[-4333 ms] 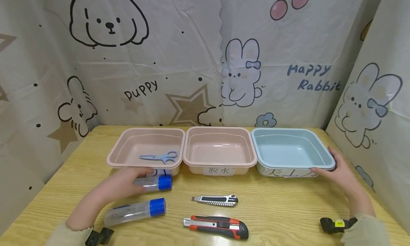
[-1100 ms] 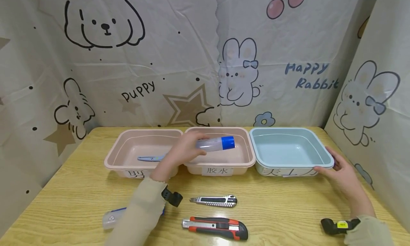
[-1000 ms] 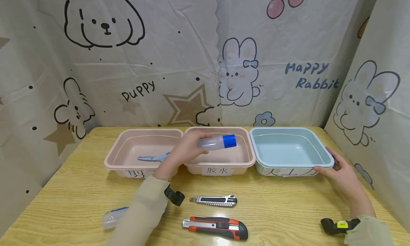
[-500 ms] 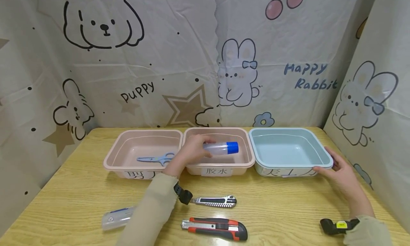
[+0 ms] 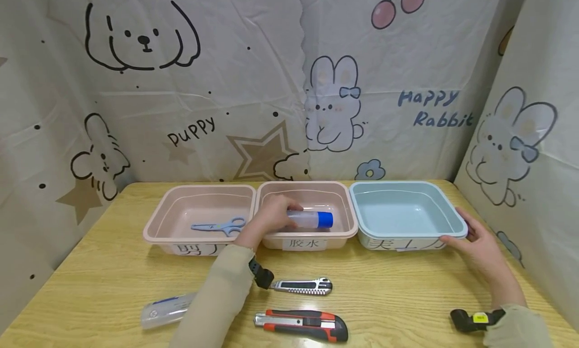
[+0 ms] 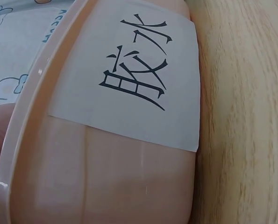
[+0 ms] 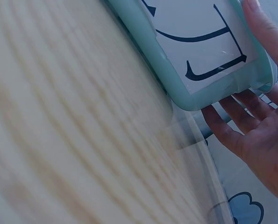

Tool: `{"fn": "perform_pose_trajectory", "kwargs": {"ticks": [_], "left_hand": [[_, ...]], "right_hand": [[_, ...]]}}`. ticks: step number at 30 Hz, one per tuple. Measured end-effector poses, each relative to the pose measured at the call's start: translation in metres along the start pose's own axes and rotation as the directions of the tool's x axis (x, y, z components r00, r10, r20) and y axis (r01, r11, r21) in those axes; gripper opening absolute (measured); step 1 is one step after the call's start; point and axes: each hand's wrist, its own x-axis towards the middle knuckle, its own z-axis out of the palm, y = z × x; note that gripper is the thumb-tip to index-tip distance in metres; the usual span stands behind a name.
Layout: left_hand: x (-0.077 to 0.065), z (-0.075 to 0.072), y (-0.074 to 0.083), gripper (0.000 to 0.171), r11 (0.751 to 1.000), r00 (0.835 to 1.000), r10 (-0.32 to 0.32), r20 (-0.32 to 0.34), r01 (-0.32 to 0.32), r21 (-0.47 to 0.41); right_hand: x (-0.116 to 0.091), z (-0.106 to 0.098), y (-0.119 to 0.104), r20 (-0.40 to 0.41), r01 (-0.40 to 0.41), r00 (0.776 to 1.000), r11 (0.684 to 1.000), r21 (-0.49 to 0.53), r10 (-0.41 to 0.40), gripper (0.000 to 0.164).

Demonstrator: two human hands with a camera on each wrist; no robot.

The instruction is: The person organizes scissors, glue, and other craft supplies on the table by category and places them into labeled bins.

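My left hand (image 5: 273, 214) reaches down into the middle pink bin (image 5: 312, 234) and grips a clear glue bottle (image 5: 304, 219) by its base end. The bottle lies sideways low in the bin, its blue cap pointing right. In the left wrist view the bin's front label (image 6: 139, 70) fills much of the picture, and the bottle is hidden there. My right hand (image 5: 478, 245) holds the front right corner of the light blue bin (image 5: 400, 214), thumb at the front rim. The right wrist view shows its fingers (image 7: 241, 112) against the bin's side.
Light blue scissors (image 5: 219, 227) lie in the left pink bin (image 5: 181, 202). On the table, a second clear bottle (image 5: 165, 312) is partly covered by my left sleeve. A silver-and-black utility knife (image 5: 304, 286) and a red-and-black one (image 5: 300, 325) lie before the bins.
My left hand picked the glue bottle up from the table by the left bin, carried it right to the middle bin and lowered it inside. The right hand stays at the blue bin.
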Motion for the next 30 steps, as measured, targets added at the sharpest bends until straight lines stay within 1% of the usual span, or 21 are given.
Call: {"fn": "perform_pose_trajectory", "kwargs": {"ticks": [4,7,12,14,16,19,22,24,29,30], "left_hand": [[0.001,0.001,-0.001,0.036,1.000,0.999,0.010,0.039,-0.010,0.017],[0.001,0.002,-0.001,0.033,1.000,0.998,0.011,0.066,-0.012,0.005],[-0.001,-0.006,-0.002,0.031,0.994,0.997,-0.041,0.065,0.047,-0.095],[-0.003,-0.011,-0.003,0.033,0.992,0.997,-0.044,0.058,0.051,-0.118],[-0.007,-0.016,-0.003,0.035,0.992,0.998,-0.029,0.058,0.036,-0.122],[-0.016,-0.024,-0.004,0.034,0.993,0.999,0.015,0.050,-0.009,-0.118],[-0.027,-0.032,-0.007,0.033,0.992,0.997,0.070,0.022,-0.068,-0.103],[-0.036,-0.036,-0.010,0.034,0.994,0.998,0.068,0.011,-0.067,-0.085],[-0.063,-0.049,-0.018,0.034,1.000,0.999,0.028,-0.028,-0.028,-0.006],[-0.068,-0.051,-0.020,0.034,0.999,0.999,0.034,-0.042,-0.034,0.013]], "right_hand": [[-0.001,0.000,0.000,0.000,0.000,1.000,1.000,0.008,0.000,0.081],[-0.001,0.001,0.000,0.001,-0.003,1.000,1.000,0.012,0.003,0.082],[0.000,0.001,0.001,0.005,-0.005,1.000,1.000,0.016,0.005,0.082],[0.000,0.001,0.001,0.003,-0.001,1.000,1.000,0.020,0.001,0.082],[0.000,0.001,0.002,0.000,0.004,1.000,1.000,0.022,-0.004,0.082],[0.000,0.001,0.004,0.005,0.010,1.000,1.000,0.019,-0.010,0.082],[0.000,0.002,0.004,0.007,0.010,1.000,1.000,0.016,-0.010,0.082],[0.000,0.002,0.004,0.007,0.010,1.000,1.000,0.018,-0.010,0.082],[0.000,0.003,0.003,0.004,0.019,1.000,0.999,0.041,-0.019,0.081],[0.000,0.003,0.002,0.003,0.018,1.000,0.999,0.042,-0.018,0.081]]}}
